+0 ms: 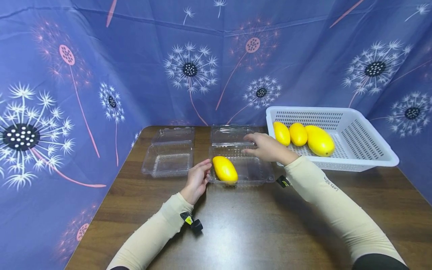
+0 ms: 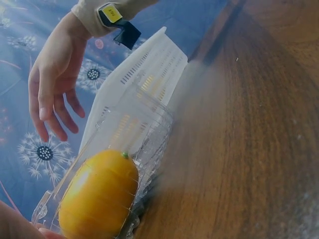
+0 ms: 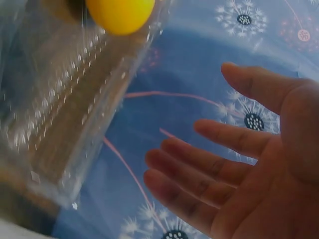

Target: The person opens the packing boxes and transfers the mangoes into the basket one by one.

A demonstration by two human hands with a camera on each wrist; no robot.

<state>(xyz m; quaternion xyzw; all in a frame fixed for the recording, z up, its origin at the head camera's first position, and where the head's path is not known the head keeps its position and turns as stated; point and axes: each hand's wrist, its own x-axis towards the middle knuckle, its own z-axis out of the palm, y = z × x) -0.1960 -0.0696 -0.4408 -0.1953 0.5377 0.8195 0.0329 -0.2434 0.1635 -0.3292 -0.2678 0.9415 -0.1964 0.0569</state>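
Note:
A yellow mango point(image 1: 225, 169) lies in the left part of an opened clear plastic clamshell container point(image 1: 251, 170), whose lid point(image 1: 227, 135) is folded back. My left hand point(image 1: 197, 180) holds the container's left edge, fingertips right beside the mango; in the left wrist view only part of this hand point(image 2: 17, 221) shows, at the rim. Above the container's right half is my right hand point(image 1: 268, 146), its fingers spread apart and pointing left. The right wrist view shows its palm side point(image 3: 239, 169) with nothing in it.
Another clear clamshell container point(image 1: 170, 159) stands open at the left, with nothing inside. A white perforated basket point(image 1: 364, 163) at the right bears three more mangoes point(image 1: 320, 140). Behind the wooden table point(image 1: 236, 232) hangs a blue dandelion-print cloth point(image 1: 141, 56).

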